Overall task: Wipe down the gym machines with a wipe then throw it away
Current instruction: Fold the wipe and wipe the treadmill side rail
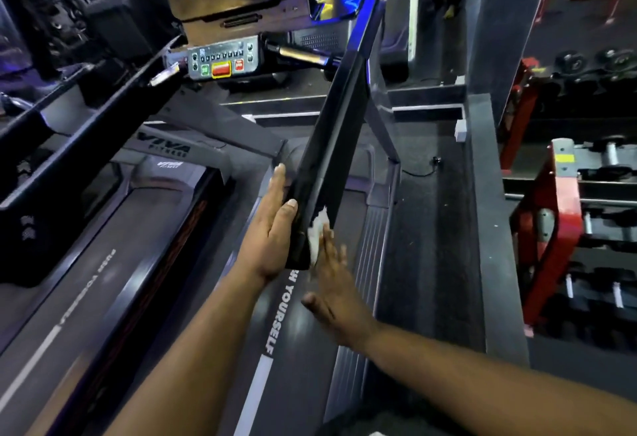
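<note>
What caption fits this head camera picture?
Right hand presses a white wipe against the treadmill handrail; left hand steadies it.

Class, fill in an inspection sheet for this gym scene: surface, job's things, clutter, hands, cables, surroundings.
Surface: treadmill belt below, printed lettering along its side strip.
Job's things: white wipe pressed against the black handrail.
Clutter: nothing seen.
Hands: left hand flat on the handrail's inner side, fingers straight; right hand open, fingers pressing the wipe to the outer side.
Cables: one dark cable on the floor right of the treadmill.
Surroundings: control panel ahead; red dumbbell rack on the right.
</note>
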Motion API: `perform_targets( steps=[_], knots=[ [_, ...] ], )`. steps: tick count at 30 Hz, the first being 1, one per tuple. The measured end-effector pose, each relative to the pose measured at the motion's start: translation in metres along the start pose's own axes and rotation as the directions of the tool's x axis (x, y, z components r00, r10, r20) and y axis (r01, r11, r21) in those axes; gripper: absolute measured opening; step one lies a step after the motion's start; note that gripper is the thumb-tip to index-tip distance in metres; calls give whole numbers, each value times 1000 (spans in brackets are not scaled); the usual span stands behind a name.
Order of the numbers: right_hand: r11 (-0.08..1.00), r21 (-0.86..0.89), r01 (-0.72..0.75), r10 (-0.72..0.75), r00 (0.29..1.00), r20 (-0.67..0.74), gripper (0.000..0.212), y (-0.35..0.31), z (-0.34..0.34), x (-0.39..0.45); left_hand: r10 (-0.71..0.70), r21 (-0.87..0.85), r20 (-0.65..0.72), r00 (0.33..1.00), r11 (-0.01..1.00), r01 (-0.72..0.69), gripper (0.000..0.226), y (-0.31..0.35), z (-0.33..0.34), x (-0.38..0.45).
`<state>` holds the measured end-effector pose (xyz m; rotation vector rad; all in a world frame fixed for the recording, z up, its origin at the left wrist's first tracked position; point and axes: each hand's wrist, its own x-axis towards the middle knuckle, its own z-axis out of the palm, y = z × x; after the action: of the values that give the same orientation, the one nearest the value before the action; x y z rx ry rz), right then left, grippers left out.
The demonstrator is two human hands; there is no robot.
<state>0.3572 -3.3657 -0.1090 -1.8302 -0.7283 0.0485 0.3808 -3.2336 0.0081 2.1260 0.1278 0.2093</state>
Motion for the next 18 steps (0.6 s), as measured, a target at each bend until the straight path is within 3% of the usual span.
perform_targets(
  steps=[5, 11, 16, 18],
  knots=[
    [971, 150, -186, 196, 979, -59, 124, -3, -11, 45, -17, 120, 16, 1000, 993, 15, 64, -5, -1, 3],
    [993, 99, 68, -70, 998, 10, 126, -27, -2, 17, -39, 205, 43, 998, 978, 29, 62, -4, -2, 4],
    [992, 114, -44, 50, 997, -51, 122, -2, -42, 88, -41, 177, 41, 998, 984, 33, 67, -4, 0, 2],
    [995, -92, 50, -50, 999, 8, 123, 1, -64, 108, -38, 144, 20, 999, 989, 35, 71, -5, -1, 1]
  ],
)
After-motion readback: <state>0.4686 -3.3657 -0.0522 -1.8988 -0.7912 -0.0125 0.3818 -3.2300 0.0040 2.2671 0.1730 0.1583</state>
